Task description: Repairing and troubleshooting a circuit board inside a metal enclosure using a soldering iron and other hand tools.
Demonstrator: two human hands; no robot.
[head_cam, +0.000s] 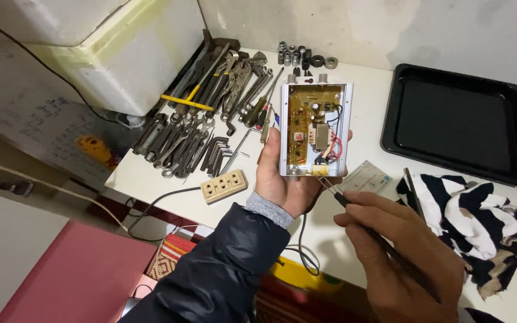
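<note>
While an opened white metal box with a brown circuit board inside [315, 128] is gripped from beneath by the left hand [282, 179] and held just above the white tabletop [366, 101], the tips of slim dark metal tweezers [372, 230], pinched closed in the right hand [405, 251], are set against the box's lower edge. Spread at the tabletop's far left are pliers, spanners and hex keys [207, 110], with a beige three-socket power strip [224, 186] near them, a black rectangular tray [465, 122] at the right and a black-and-white striped cloth [480, 218] just beside the right hand.
</note>
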